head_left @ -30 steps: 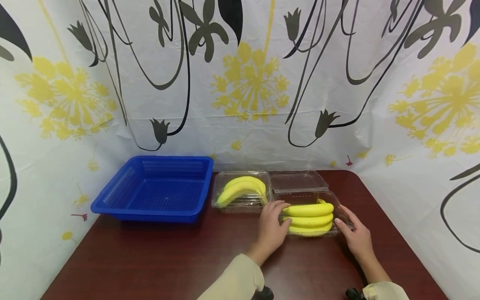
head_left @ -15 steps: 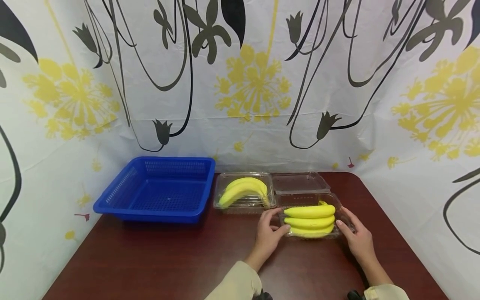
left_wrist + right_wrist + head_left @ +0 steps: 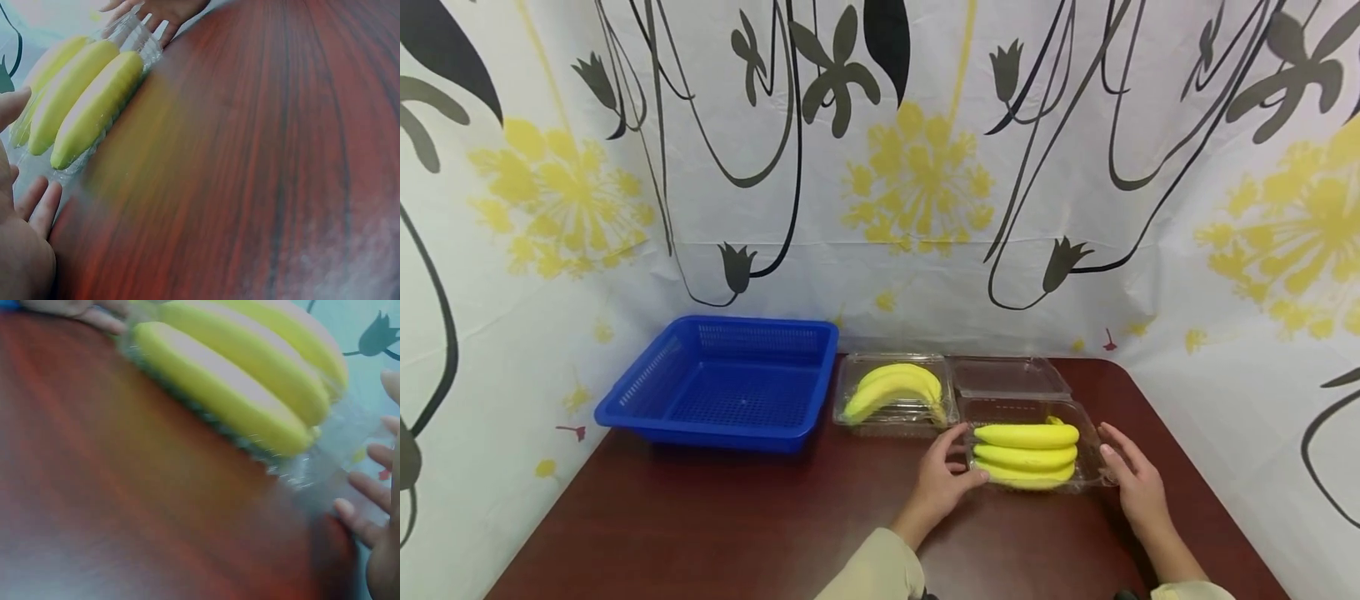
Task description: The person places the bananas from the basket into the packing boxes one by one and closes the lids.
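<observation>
A bunch of yellow bananas (image 3: 1026, 457) lies in a clear plastic clamshell container (image 3: 1088, 457), its lid (image 3: 1011, 377) folded back behind it. My left hand (image 3: 934, 483) is at the container's left side, fingers extended along the wall and the thumb over the near left corner. On the opposite side, my right hand (image 3: 1138, 487) stands beside the right wall with fingers spread and relaxed. In the right wrist view its fingers (image 3: 369, 490) are right by the plastic edge, curled round nothing.
A second clear container (image 3: 850, 383) with bananas (image 3: 897, 390) inside stands left of the open one. A blue plastic basket (image 3: 715, 429) is at the back left of the dark wooden table (image 3: 737, 517). A patterned sheet (image 3: 925, 283) hangs behind.
My left hand has moved off the bananas to the container's left side. My right hand has eased outward from the right wall. The head view has shifted slightly.
</observation>
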Tool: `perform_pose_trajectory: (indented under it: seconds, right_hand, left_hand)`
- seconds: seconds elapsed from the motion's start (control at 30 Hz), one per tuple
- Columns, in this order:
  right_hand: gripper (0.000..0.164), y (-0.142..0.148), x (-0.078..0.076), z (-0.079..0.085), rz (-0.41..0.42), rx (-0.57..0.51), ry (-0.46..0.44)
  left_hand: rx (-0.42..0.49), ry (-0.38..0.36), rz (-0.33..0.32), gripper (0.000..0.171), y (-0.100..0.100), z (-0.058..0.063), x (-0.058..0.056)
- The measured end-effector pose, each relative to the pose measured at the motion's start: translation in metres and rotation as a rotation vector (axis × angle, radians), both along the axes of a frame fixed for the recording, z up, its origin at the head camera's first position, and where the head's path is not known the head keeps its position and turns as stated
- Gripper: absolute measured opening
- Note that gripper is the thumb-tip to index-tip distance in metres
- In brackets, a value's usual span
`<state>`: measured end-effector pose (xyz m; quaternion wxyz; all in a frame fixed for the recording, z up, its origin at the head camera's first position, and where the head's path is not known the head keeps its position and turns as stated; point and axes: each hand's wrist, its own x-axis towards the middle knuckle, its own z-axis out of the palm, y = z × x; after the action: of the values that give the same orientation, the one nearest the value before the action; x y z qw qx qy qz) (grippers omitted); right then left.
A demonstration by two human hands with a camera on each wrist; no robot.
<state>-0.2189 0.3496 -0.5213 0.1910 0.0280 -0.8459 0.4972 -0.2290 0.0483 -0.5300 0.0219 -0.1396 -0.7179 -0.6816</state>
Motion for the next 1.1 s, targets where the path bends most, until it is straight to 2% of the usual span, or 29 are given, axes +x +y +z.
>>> perform_pose_trajectory:
  seconds: [0.1,0.2,0.3,0.43,0.6,0.77,0.8,0.87,0.97,1.1]
  right_hand:
    - [0.047,0.008,-0.010,0.005,0.090,-0.054,-0.042]
    - [0.052,0.013,-0.023,0.012,0.131,-0.097,-0.123]
    - [0.060,0.012,-0.038,0.021,0.127,-0.067,-0.209]
    - [0.072,0.006,-0.057,0.031,0.092,-0.025,-0.311]
    - [0.081,0.005,-0.069,0.038,0.050,0.030,-0.396]
    - [0.085,0.000,-0.072,0.041,0.030,-0.007,-0.410]
    - [0.085,-0.002,-0.072,0.042,0.022,-0.021,-0.403]
    - [0.083,-0.005,-0.072,0.043,-0.010,-0.047,-0.391]
    - [0.079,-0.008,-0.069,0.041,-0.058,-0.070,-0.345]
    - [0.075,-0.011,-0.068,0.039,-0.107,-0.026,-0.267]
  left_hand:
    - [0.019,0.014,-0.019,0.073,-0.002,-0.002,0.001]
    - [0.037,0.019,-0.048,0.071,-0.002,-0.003,0.000]
    - [0.069,0.016,-0.061,0.070,-0.004,-0.002,0.000]
    - [0.111,0.070,-0.068,0.070,-0.008,-0.002,-0.001]
    - [0.098,0.124,-0.116,0.070,-0.010,-0.004,-0.001]
    - [0.103,0.122,-0.131,0.069,-0.010,-0.005,0.002]
    - [0.109,0.118,-0.132,0.069,-0.011,-0.001,0.004]
    - [0.119,0.103,-0.131,0.069,-0.010,0.000,0.004]
    - [0.118,0.096,-0.133,0.070,-0.009,0.000,0.003]
    - [0.110,0.100,-0.126,0.069,-0.009,-0.005,0.000]
